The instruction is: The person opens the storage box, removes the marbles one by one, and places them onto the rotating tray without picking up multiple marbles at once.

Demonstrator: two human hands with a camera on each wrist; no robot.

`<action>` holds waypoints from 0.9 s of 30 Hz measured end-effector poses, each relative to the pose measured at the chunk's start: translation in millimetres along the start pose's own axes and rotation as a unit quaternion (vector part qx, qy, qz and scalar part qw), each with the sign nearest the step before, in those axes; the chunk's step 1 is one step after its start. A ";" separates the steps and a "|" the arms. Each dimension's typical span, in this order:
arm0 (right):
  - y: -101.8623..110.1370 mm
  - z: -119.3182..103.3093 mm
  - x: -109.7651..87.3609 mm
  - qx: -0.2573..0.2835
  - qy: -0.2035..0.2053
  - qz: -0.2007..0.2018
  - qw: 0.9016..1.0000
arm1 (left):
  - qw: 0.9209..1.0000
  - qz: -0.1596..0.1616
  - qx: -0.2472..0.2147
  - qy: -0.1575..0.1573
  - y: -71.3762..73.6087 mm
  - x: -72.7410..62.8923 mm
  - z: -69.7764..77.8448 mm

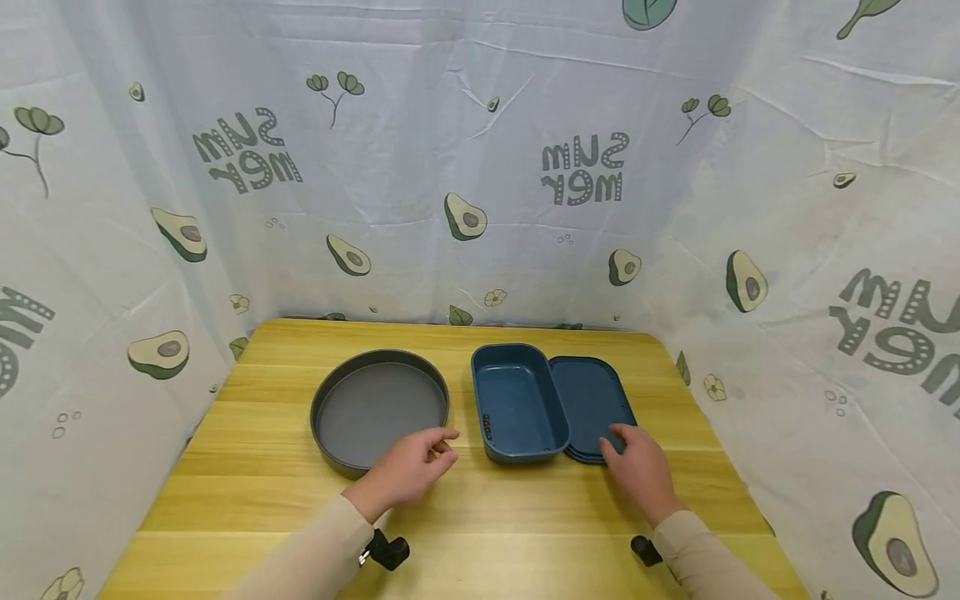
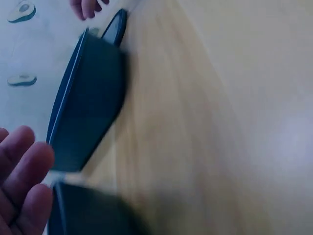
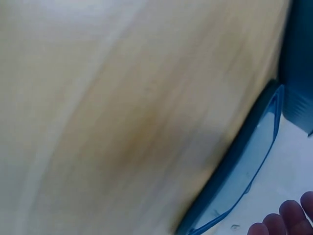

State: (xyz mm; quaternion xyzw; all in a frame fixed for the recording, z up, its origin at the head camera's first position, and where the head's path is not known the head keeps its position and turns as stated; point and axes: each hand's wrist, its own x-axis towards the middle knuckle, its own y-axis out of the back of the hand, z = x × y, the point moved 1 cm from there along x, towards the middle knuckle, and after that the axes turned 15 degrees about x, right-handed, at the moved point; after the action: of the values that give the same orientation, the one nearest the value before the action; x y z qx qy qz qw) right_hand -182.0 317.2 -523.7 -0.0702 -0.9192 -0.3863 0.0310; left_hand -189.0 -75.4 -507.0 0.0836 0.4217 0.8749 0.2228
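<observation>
A deep blue rectangular box (image 1: 517, 404) stands uncovered on the table, with a short row of small dark spots inside along its left wall. Its flat blue lid (image 1: 588, 404) lies at the right, one edge against the box. My left hand (image 1: 408, 468) hovers between the box and a round grey pan (image 1: 380, 408), fingers loosely bent and holding nothing. In the left wrist view its fingers (image 2: 29, 166) are beside the box wall. Over the lid's near right corner is my right hand (image 1: 643, 471), thumb and fingers apart. The right wrist view shows those fingertips (image 3: 288, 218) above the lid.
The wooden table (image 1: 517, 533) reaches back to a white curtain (image 1: 405, 167) printed with avocados, which also hangs along both sides. The grey pan stands left of the box with a gap between them. A small black device (image 1: 386, 550) is strapped at each wrist.
</observation>
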 end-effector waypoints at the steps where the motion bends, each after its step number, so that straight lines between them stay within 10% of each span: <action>1: -0.7 -0.3 0.8 0.001 0.005 0.001 1.000 | 1.000 0.016 0.015 0.002 6.2 -2.8 -3.5; 14: -2.1 -9.0 10.6 0.005 0.040 0.001 0.999 | 0.953 0.196 0.211 0.090 62.3 -34.3 -82.2; 27: -7.5 -16.6 15.5 -0.009 0.064 -0.002 0.998 | 0.948 0.154 0.176 0.217 58.7 -45.4 -128.8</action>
State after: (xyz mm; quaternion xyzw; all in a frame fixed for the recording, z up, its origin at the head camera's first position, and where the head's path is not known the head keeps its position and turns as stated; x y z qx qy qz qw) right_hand -198.5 301.7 -515.7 -0.0436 -0.9118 -0.3985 0.0887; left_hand -210.6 -218.5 -540.7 -0.0062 0.5893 0.8074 -0.0295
